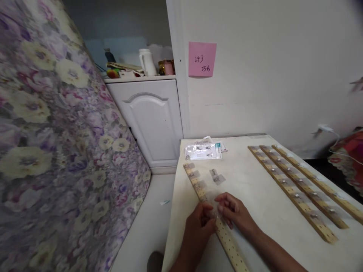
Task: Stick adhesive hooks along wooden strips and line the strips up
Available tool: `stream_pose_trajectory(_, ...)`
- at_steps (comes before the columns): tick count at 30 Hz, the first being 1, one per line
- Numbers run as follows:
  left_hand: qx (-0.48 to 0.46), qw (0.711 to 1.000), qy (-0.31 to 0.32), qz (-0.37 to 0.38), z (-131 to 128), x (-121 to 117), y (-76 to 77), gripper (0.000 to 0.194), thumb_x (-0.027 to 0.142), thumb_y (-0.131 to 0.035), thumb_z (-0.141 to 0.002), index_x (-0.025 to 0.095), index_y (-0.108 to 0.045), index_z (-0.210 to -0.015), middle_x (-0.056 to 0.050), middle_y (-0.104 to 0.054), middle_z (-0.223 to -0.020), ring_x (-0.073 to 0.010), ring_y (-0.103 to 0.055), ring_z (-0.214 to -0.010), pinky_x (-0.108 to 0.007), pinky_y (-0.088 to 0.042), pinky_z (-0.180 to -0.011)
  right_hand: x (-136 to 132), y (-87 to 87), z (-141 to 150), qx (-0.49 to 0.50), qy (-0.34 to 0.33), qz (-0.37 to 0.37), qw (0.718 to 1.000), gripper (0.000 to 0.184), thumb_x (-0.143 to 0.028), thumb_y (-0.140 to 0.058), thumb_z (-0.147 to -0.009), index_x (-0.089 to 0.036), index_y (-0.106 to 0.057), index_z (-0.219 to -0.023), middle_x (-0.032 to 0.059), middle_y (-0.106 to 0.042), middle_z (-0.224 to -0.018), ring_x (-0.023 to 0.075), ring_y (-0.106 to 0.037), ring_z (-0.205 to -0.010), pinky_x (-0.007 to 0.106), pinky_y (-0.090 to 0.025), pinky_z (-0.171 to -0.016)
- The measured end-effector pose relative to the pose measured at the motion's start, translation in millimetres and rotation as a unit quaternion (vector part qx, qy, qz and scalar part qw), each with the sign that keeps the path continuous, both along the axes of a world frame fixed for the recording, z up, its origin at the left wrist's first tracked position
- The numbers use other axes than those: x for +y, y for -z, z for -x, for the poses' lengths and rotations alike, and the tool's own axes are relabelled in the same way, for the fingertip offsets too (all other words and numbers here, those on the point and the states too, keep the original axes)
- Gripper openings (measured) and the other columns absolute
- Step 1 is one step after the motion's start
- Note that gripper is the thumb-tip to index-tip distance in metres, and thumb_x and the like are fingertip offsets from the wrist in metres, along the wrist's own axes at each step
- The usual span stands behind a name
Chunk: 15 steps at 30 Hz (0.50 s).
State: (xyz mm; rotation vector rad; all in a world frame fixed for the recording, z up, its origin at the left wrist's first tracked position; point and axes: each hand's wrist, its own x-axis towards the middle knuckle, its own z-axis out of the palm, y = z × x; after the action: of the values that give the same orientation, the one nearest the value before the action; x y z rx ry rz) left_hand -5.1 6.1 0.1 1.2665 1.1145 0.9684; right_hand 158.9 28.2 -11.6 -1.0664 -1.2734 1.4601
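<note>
Left hand, right hand at narrow, perforated pale-wood strip on white surface; 3 similar wooden strips bearing clear tabs to right; clear plastic blister packaging beyond.

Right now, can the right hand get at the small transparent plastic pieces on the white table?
Likely yes: the right hand is close to the small transparent plastic pieces, with nothing visible between, though it may be holding something.
</note>
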Motion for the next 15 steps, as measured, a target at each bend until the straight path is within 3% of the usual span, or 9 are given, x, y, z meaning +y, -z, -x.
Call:
stream_pose_trajectory(4, -0.002, 1.0, 0.003, 0.009, -2.8, -5.4, 3.3, 0.032, 0.017, -0.058, -0.07, 0.02, -0.053, -0.102, 0.005, -0.054, -0.071, -0.0113, -0.055, -0.064, -0.024, -0.041, -0.06, -0.8, 8.7, -6.4, 0.011, -0.022, 0.025, 0.999, 0.027, -0.037, -0.066, -0.074, -0.02, -0.052, -0.09, -0.01, -0.049, -0.056, 0.0041, -0.04, -0.033, 0.017, -0.032, -0.032)
stream_pose_trajectory(9, 0.076, 0.997, -0.024, 0.009, -2.6, -10.3, 6.8, 0.034, 0.015, -0.056, -0.07, 0.02, -0.053, -0.103, 0.003, -0.058, -0.079, -0.0119, -0.056, -0.065, -0.025, -0.043, -0.062, -3.8, 18.9, -10.5, 0.016, -0.023, 0.065, 0.998, 0.026, -0.032, -0.065, -0.072, -0.02, -0.05, -0.088, -0.0105, -0.052, -0.052, 0.0058, -0.047, -0.034, 0.017, -0.037, -0.034)
stream_pose_trajectory(15, 0.178, 0.983, -0.049, -0.012, 6.8, -15.3, -6.1, 0.029, 0.015, -0.051, -0.071, 0.019, -0.055, -0.1, 0.0, -0.06, -0.084, -0.0144, -0.058, -0.071, -0.025, -0.045, -0.066, -4.0, 22.7, -7.2, 0.003, 0.012, 0.079, 0.997, 0.023, -0.028, -0.063, -0.071, -0.02, -0.049, -0.087, -0.0117, -0.051, -0.049, 0.0066, -0.049, -0.033, 0.017, -0.038, -0.034)
